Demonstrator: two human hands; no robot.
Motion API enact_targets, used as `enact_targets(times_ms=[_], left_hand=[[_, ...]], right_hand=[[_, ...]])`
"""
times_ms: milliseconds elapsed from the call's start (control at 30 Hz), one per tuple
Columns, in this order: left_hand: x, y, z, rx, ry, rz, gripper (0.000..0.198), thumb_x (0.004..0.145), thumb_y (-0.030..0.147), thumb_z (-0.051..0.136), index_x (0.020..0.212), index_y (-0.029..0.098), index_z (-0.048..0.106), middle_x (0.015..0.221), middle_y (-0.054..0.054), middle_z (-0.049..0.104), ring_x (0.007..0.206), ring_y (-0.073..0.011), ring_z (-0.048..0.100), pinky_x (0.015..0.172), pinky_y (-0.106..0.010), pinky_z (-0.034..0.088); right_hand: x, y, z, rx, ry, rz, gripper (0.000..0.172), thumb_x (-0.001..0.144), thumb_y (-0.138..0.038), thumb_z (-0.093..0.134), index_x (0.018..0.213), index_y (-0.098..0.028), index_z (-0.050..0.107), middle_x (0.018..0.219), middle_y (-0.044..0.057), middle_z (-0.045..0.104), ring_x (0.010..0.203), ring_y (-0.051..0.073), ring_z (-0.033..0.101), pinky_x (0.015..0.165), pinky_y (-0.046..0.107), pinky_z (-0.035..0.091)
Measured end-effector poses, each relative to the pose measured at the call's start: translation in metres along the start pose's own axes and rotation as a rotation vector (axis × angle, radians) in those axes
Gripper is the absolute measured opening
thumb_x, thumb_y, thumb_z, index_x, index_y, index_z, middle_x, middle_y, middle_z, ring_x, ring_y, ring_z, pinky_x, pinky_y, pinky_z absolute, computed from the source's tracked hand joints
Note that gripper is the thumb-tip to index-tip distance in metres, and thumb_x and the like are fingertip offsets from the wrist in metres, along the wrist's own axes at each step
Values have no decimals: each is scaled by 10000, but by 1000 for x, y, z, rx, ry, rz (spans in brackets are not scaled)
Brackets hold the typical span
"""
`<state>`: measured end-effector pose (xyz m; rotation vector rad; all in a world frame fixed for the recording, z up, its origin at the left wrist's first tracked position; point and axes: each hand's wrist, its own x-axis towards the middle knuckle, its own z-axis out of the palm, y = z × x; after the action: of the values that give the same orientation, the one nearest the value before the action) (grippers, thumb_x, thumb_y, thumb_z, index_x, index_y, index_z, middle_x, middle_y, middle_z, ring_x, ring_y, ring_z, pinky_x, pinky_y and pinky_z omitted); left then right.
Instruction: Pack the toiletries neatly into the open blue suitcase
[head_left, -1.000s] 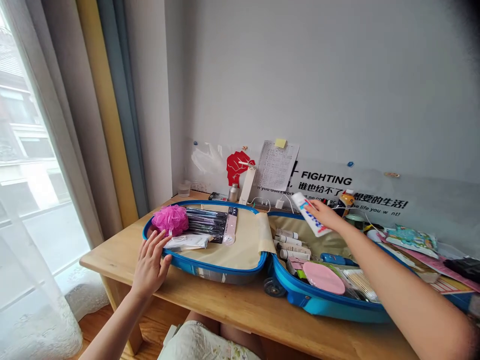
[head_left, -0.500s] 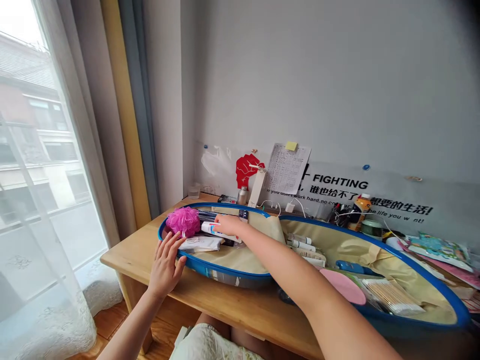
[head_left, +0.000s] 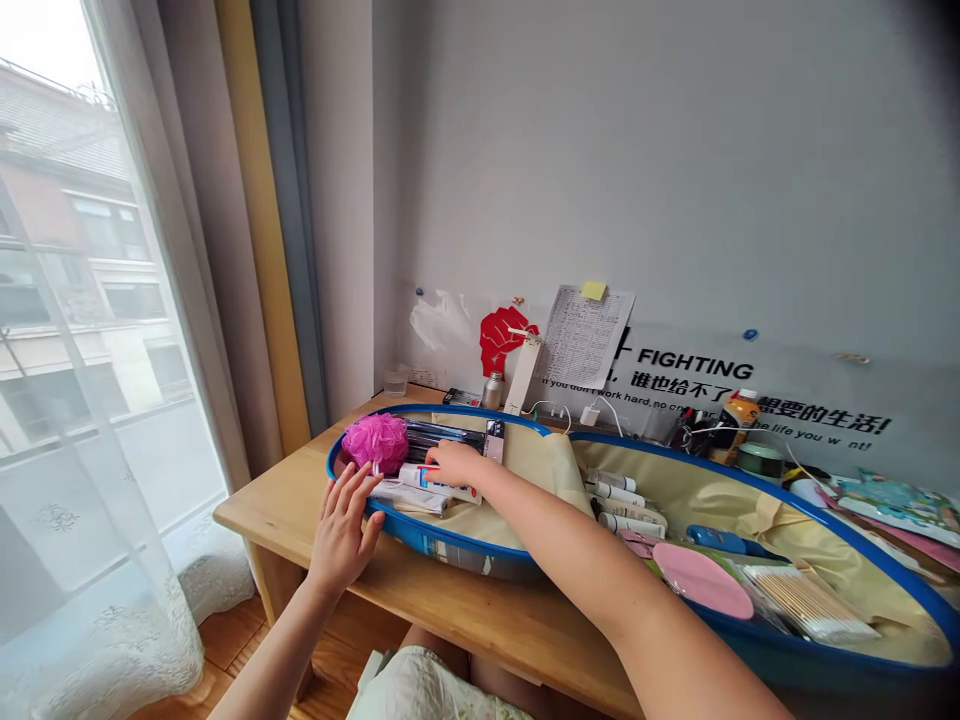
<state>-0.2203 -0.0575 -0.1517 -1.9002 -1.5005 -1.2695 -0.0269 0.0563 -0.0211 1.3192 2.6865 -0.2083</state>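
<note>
A blue-rimmed, cream-lined bag [head_left: 517,490] lies unfolded in two halves on the wooden desk. My left hand [head_left: 346,525] rests on the near left rim of its left half, fingers spread and holding nothing. Beside those fingertips sits a pink mesh bath puff [head_left: 376,443]. Inside the same half, my right hand [head_left: 457,464] has its fingers around a white toothpaste tube [head_left: 414,475] with red and blue print; part of the tube is covered. A white flat packet [head_left: 409,497] lies nearer me, and dark long packages [head_left: 442,435] lie behind.
The bag's right half holds several white tubes [head_left: 626,495], a pink oval item [head_left: 703,580], a blue-handled item [head_left: 727,541] and a pack of cotton swabs [head_left: 806,600]. Behind stand a silver bottle [head_left: 492,390], an orange-labelled bottle [head_left: 739,425] and a charger [head_left: 590,411].
My right hand has brought the toothpaste tube slightly nearer me, next to the white packet, uncovering more of the dark packages. My left hand stays on the rim. The view has shifted slightly.
</note>
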Motion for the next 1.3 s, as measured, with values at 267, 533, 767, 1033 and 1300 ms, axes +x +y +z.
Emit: enact_targets(times_ms=[267,533,767,1033,1300], left_hand=[[0,-2,1,-7,-6,-24,457,971,425,404,1342,214,564,1405,-117,582,1430,-294,391,1208,-491,244],[0,-3,0,-27,7,-8,443,972,412,412,1352,226,544,1399,-114,584,1433,-294,387,1211,-490,233],[0,-2,1,-31,11,-22,454,975,439,398,1341,218,550,1396,-124,579,1436,-296,381,1218,-497,220],[2,-2,1,-33,20,-16,457,974,433,395,1335,207,559,1392,-133,579,1435,-302,379,1220,-500,211],[3,-1,1,-19,39,17,435,988,418,384,1342,218,538,1401,-121,571,1430,-297,386,1213,-492,237]], right_hand=[[-12,-6,-8,32,74,15,473,841,-471,683,1239,-218,649,1328,132,630,1172,291,632,890,380,536],[-106,70,-73,153,241,82,381,927,-415,529,1254,-254,643,1177,52,717,1039,199,671,890,295,498],[-248,177,-48,286,-23,357,505,692,-372,685,1178,-237,699,1211,96,709,1117,285,657,946,366,517],[-325,197,2,331,-114,384,738,600,-270,738,1324,-363,634,1533,18,484,1451,330,402,1189,390,326],[-326,193,16,320,-129,437,1047,628,-586,763,1540,-244,382,1585,86,391,1465,449,306,1206,525,308]])
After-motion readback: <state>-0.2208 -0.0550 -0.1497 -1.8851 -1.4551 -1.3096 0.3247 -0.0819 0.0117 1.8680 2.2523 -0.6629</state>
